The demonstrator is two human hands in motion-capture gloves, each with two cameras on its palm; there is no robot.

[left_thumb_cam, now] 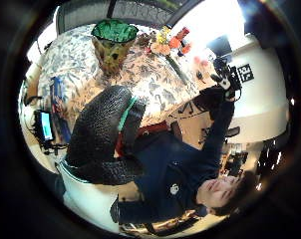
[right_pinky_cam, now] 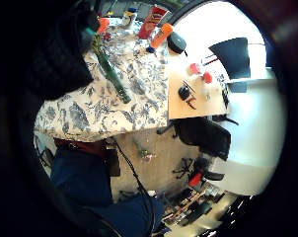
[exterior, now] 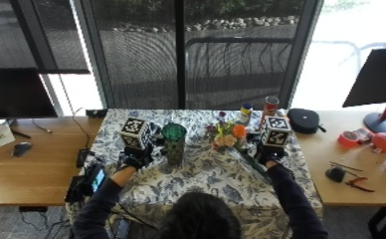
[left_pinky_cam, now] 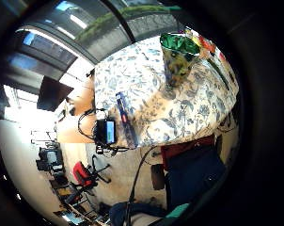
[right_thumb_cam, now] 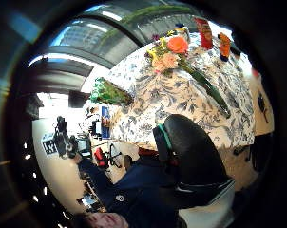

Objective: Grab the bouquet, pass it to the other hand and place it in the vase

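The person sits at the near edge of the counter (exterior: 41, 174), both forearms reaching out over a blue-and-white floral cloth (exterior: 206, 184). The left hand (exterior: 132, 159) hovers at about ten o'clock from the person's head, just beside the vase (exterior: 174, 143) and not touching it; its thumb-side palm view shows a gloved finger lying loosely curved with nothing in it. The right hand (exterior: 270, 153) is at about two o'clock, over the stem end of the bouquet (exterior: 231, 142); whether its fingers are apart or closed on the stems I cannot tell, though its thumb-side palm view shows the bouquet (right_thumb_cam: 191, 66) lying flat on the cloth with the stems trailing toward the counter edge.

The vase, green glass with a flared rim, stands upright between the hands. The bouquet lies to its right at three o'clock, orange and pale blooms toward the vase and well apart from it.

Beyond, at twelve o'clock from the bouquet, stand a small bottle (exterior: 246, 112) and a red tube (exterior: 270, 107). A black pouch (exterior: 304, 120) lies at their right on the bare wood.
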